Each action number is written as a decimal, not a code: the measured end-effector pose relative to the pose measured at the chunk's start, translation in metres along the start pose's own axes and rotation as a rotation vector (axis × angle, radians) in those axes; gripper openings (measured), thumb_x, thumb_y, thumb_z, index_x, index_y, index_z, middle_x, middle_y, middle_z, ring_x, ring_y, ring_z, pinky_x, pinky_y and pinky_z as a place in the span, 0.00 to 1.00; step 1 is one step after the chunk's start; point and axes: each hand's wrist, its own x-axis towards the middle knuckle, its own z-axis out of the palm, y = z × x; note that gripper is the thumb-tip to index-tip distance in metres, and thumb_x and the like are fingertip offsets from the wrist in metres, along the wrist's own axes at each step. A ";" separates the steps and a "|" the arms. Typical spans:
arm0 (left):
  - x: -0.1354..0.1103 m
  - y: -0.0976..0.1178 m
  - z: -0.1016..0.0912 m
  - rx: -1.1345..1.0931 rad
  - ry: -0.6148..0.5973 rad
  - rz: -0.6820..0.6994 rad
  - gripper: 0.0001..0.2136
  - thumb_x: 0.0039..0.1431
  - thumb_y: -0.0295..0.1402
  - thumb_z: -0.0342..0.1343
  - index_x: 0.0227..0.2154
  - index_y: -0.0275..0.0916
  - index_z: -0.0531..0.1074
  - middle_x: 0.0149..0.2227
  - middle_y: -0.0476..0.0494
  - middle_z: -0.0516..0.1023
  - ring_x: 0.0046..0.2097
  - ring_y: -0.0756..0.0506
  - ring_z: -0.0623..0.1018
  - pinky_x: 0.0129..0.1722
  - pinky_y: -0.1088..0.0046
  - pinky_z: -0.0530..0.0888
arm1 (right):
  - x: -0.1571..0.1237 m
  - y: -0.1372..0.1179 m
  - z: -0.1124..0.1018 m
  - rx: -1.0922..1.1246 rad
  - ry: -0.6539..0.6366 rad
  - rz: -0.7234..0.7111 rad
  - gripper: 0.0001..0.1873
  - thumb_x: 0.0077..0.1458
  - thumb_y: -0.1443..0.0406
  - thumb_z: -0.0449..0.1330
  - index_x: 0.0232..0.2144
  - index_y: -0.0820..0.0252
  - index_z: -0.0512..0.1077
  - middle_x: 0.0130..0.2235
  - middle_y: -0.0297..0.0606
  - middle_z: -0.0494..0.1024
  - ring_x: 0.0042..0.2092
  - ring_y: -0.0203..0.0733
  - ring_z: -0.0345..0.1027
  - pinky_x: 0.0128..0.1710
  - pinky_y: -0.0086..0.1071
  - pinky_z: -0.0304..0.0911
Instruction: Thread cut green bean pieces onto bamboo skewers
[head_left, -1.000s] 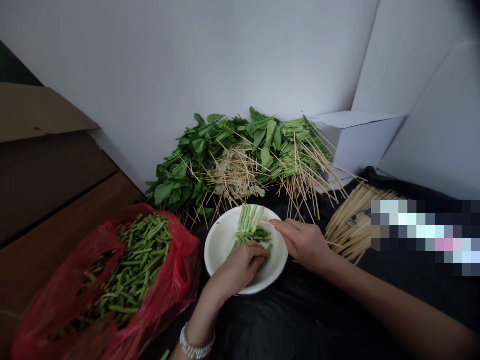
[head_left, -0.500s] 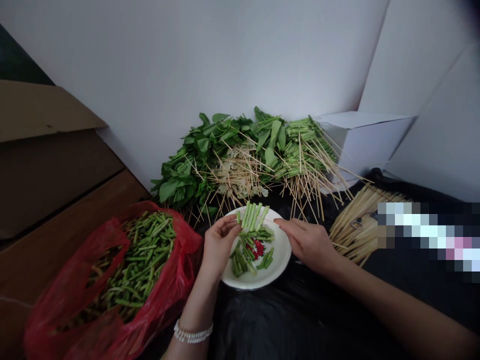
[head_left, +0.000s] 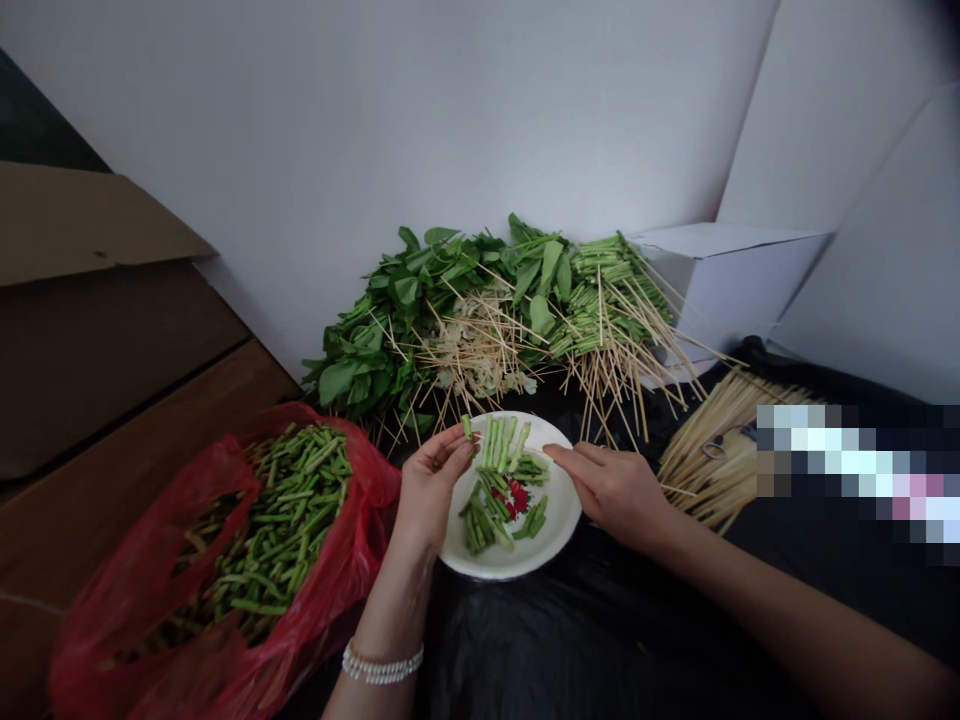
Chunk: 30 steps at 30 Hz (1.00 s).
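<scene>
My left hand (head_left: 429, 485) is raised over the left rim of a white plate (head_left: 480, 560), pinching a short cut green stem piece (head_left: 467, 428) between its fingertips. More cut green stem pieces (head_left: 499, 450) lie on the plate, which has a red flower design. My right hand (head_left: 616, 490) rests at the plate's right rim, with a thin bamboo skewer (head_left: 679, 492) running beneath it. To the left, a red plastic bag (head_left: 90, 640) holds a heap of cut green stems (head_left: 277, 540).
Skewered leaves and stems (head_left: 480, 320) are piled against the white wall behind the plate. Loose bamboo skewers (head_left: 720, 455) lie to the right on black plastic sheeting (head_left: 570, 650). A white box (head_left: 720, 270) stands behind them, and cardboard (head_left: 90, 220) lies at the left.
My left hand has risen from inside the plate to its left rim, uncovering the red flower design, and now pinches one stem piece. My right hand has barely moved.
</scene>
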 end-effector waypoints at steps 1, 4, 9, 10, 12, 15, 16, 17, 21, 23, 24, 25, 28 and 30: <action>0.000 0.001 0.000 0.012 0.002 0.002 0.17 0.42 0.31 0.69 0.38 0.37 0.78 0.35 0.44 0.82 0.36 0.49 0.79 0.42 0.72 0.74 | 0.000 0.000 0.000 -0.002 -0.003 0.000 0.17 0.63 0.64 0.48 0.48 0.58 0.73 0.29 0.35 0.76 0.29 0.33 0.69 0.27 0.26 0.58; -0.001 0.001 0.001 0.042 0.005 0.006 0.17 0.42 0.31 0.69 0.38 0.37 0.78 0.36 0.45 0.82 0.35 0.50 0.79 0.40 0.73 0.74 | 0.000 0.000 0.000 -0.011 -0.002 -0.002 0.17 0.63 0.64 0.48 0.47 0.58 0.73 0.29 0.35 0.76 0.29 0.33 0.69 0.27 0.27 0.58; -0.001 0.000 0.001 0.053 0.002 0.012 0.17 0.42 0.32 0.68 0.39 0.38 0.78 0.36 0.45 0.82 0.34 0.51 0.78 0.40 0.72 0.73 | 0.000 0.000 0.000 -0.018 -0.010 -0.006 0.18 0.64 0.63 0.47 0.47 0.58 0.73 0.28 0.35 0.75 0.28 0.34 0.69 0.27 0.27 0.57; -0.001 0.000 0.001 0.049 0.002 0.013 0.17 0.42 0.32 0.68 0.39 0.38 0.78 0.36 0.45 0.82 0.34 0.51 0.78 0.40 0.72 0.73 | 0.000 0.000 0.001 -0.018 -0.013 -0.007 0.18 0.63 0.63 0.47 0.47 0.59 0.73 0.28 0.35 0.75 0.28 0.34 0.69 0.27 0.27 0.57; -0.001 0.000 0.001 0.041 0.004 0.015 0.17 0.43 0.32 0.68 0.39 0.38 0.78 0.36 0.45 0.82 0.34 0.50 0.78 0.40 0.72 0.73 | -0.001 0.000 0.001 -0.023 -0.019 -0.007 0.17 0.63 0.64 0.47 0.47 0.59 0.73 0.29 0.35 0.75 0.29 0.34 0.69 0.27 0.27 0.57; -0.001 0.000 0.001 0.048 0.009 0.018 0.17 0.42 0.32 0.68 0.39 0.38 0.79 0.35 0.44 0.82 0.34 0.50 0.78 0.39 0.72 0.74 | 0.000 0.000 0.000 -0.030 -0.019 -0.007 0.17 0.63 0.64 0.47 0.47 0.58 0.73 0.29 0.35 0.75 0.29 0.34 0.69 0.27 0.27 0.57; -0.001 0.000 0.001 0.056 0.006 0.018 0.17 0.42 0.32 0.68 0.38 0.38 0.79 0.35 0.44 0.82 0.34 0.50 0.78 0.39 0.72 0.74 | 0.000 0.000 0.000 -0.031 -0.019 -0.007 0.17 0.63 0.64 0.47 0.47 0.58 0.73 0.29 0.35 0.76 0.29 0.34 0.69 0.27 0.27 0.57; -0.002 0.001 0.001 0.065 0.000 0.016 0.17 0.42 0.32 0.68 0.38 0.38 0.79 0.35 0.44 0.82 0.33 0.50 0.78 0.38 0.72 0.74 | 0.000 0.000 0.000 -0.031 -0.018 -0.008 0.17 0.63 0.64 0.47 0.47 0.58 0.73 0.29 0.35 0.76 0.29 0.34 0.69 0.27 0.27 0.57; -0.003 0.003 0.001 0.099 -0.026 0.023 0.16 0.41 0.32 0.69 0.37 0.38 0.79 0.35 0.44 0.82 0.33 0.49 0.78 0.37 0.72 0.74 | 0.000 -0.001 0.000 -0.025 -0.022 -0.003 0.17 0.63 0.64 0.47 0.47 0.58 0.73 0.29 0.35 0.76 0.29 0.34 0.69 0.27 0.27 0.58; -0.002 0.003 0.000 0.116 -0.024 0.031 0.16 0.42 0.33 0.69 0.37 0.38 0.79 0.36 0.43 0.82 0.33 0.49 0.78 0.36 0.72 0.74 | 0.000 -0.001 0.000 -0.014 -0.021 0.001 0.17 0.63 0.64 0.47 0.47 0.58 0.73 0.29 0.35 0.76 0.29 0.34 0.69 0.27 0.27 0.58; -0.002 0.002 -0.001 0.119 -0.018 0.036 0.16 0.43 0.34 0.68 0.38 0.39 0.79 0.36 0.43 0.82 0.33 0.49 0.78 0.36 0.72 0.73 | 0.000 -0.001 0.000 -0.009 -0.019 0.003 0.17 0.63 0.64 0.47 0.47 0.58 0.73 0.29 0.35 0.76 0.29 0.34 0.69 0.27 0.27 0.58; -0.001 0.001 -0.002 0.114 -0.012 0.038 0.16 0.43 0.35 0.68 0.38 0.39 0.79 0.37 0.43 0.82 0.33 0.49 0.78 0.36 0.72 0.73 | 0.000 -0.001 0.000 -0.005 -0.018 0.005 0.17 0.63 0.64 0.47 0.47 0.58 0.73 0.30 0.35 0.76 0.29 0.34 0.69 0.27 0.27 0.58; 0.002 -0.002 -0.004 0.055 0.003 0.029 0.14 0.44 0.35 0.68 0.36 0.38 0.79 0.36 0.44 0.82 0.34 0.50 0.78 0.37 0.73 0.73 | -0.001 -0.001 0.000 0.000 -0.019 0.003 0.17 0.63 0.65 0.47 0.47 0.57 0.73 0.30 0.36 0.76 0.30 0.34 0.69 0.28 0.27 0.58; 0.003 -0.002 -0.005 -0.003 -0.003 0.015 0.14 0.42 0.34 0.69 0.35 0.38 0.79 0.34 0.46 0.82 0.34 0.51 0.77 0.38 0.74 0.72 | -0.001 -0.001 0.000 0.000 -0.021 -0.003 0.17 0.63 0.65 0.46 0.47 0.58 0.73 0.30 0.35 0.76 0.29 0.34 0.69 0.28 0.27 0.58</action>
